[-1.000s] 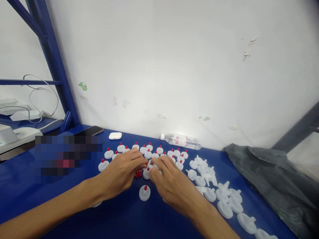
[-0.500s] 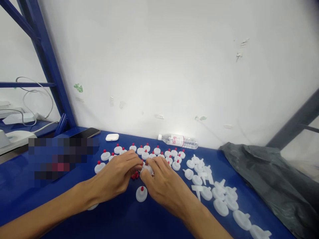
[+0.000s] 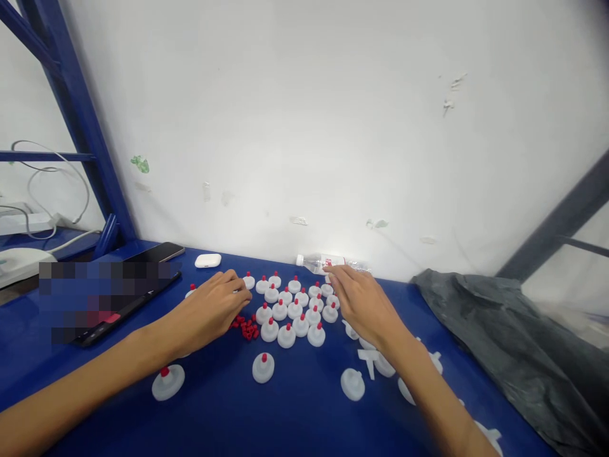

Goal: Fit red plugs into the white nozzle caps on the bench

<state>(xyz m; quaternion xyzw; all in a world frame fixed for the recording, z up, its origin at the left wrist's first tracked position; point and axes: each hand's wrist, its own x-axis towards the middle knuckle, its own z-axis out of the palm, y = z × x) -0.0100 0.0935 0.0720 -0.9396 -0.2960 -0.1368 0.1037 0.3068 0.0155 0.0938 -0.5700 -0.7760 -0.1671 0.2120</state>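
My left hand (image 3: 216, 308) is over the left side of the group, its fingers curled together beside a pile of small red caps (image 3: 247, 330). What its fingertips hold, if anything, is hidden. My right hand (image 3: 356, 301) reaches over the back right of the group with fingers stretched out. Between the hands stand many round white plastic lids (image 3: 286, 336) with upright spouts tipped in red. A single red-tipped lid (image 3: 263, 369) stands nearer me, and another lid (image 3: 167, 384) is below my left forearm. Uncapped white lids (image 3: 353, 384) lie under and around my right forearm.
A clear water bottle (image 3: 314, 263) lies along the wall, partly behind my right hand. A white earbud case (image 3: 208, 261), a phone (image 3: 166, 252) and a dark, partly blurred item (image 3: 143, 298) are at the left. Dark grey cloth (image 3: 499, 343) covers the right edge.
My hands have moved apart, the right one away to the right and the left one slightly left. The lids between them now show, with a white uncapped lid standing apart at front right.
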